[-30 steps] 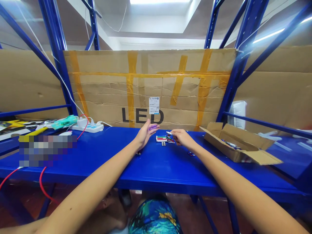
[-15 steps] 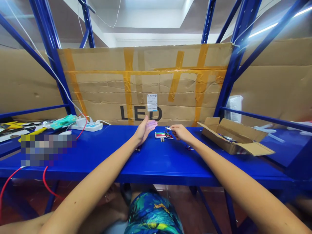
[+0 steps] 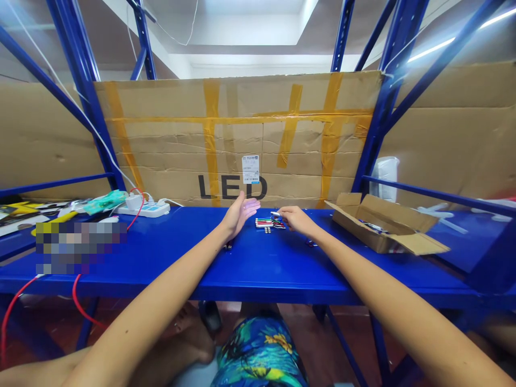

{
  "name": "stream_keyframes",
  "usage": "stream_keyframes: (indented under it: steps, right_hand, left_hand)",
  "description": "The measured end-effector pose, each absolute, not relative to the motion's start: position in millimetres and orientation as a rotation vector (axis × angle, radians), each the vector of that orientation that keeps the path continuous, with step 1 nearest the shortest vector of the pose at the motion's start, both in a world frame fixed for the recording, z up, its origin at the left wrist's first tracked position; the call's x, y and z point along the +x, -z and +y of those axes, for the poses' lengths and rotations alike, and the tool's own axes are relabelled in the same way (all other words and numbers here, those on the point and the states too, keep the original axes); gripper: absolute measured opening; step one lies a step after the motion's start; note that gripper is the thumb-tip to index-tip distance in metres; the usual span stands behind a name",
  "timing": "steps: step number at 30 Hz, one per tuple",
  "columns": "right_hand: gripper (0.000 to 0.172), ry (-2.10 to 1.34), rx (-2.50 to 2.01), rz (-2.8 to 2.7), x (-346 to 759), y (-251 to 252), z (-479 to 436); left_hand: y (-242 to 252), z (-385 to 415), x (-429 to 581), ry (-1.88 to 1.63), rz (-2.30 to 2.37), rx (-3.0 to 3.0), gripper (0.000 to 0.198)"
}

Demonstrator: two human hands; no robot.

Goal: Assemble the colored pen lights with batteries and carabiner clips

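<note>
Head view looks down along both bare arms to a blue metal bench [image 3: 169, 252]. Near its back edge lies a short row of small coloured cylinders [image 3: 265, 223], packed side by side. The left hand [image 3: 238, 214] stands on edge just beside the row's left end, palm turned towards it, its grip wide open and holding nothing. The right hand [image 3: 295, 219] is at the row's right end, its grip closed in a fingertip pinch on a small silvery cylinder [image 3: 276, 213], held just above the others. Off to the right, well apart from both hands, sits an open brown cardboard box [image 3: 403, 217] with its flaps folded out. Inside it a few thin dark and silvery pieces [image 3: 376, 228] show over the near wall, too small to tell what they are. Behind everything leans a taped cardboard sheet [image 3: 169, 150] printed LED, and a white power strip [image 3: 145, 208] lies towards the bench's far left.
</note>
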State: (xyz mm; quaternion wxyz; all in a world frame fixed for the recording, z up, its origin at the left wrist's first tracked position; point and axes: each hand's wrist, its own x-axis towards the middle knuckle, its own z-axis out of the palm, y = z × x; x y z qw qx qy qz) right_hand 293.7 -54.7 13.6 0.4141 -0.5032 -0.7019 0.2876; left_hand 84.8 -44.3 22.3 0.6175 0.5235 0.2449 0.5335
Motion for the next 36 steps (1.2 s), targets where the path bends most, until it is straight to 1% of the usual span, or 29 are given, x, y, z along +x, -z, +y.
stream_keyframes:
  steps: [14,21,27,36]
  right_hand:
    - [0.024,-0.637,-1.215,-1.736,298,-15,-53]
    - [0.026,-0.487,-1.283,-1.742,298,-19,-58]
    - [0.027,-0.355,-1.254,-1.799,301,-16,-53]
    - [0.032,-0.348,-1.274,-1.775,306,-12,-47]
  left_hand:
    - [-22,-44,83,-1.221,0.547,1.215,0.062]
    - [-24,-44,83,-1.225,0.569,1.207,0.061]
    - [-25,-47,83,-1.216,0.574,1.207,0.061]
    - [-25,-45,84,-1.213,0.569,1.205,0.062]
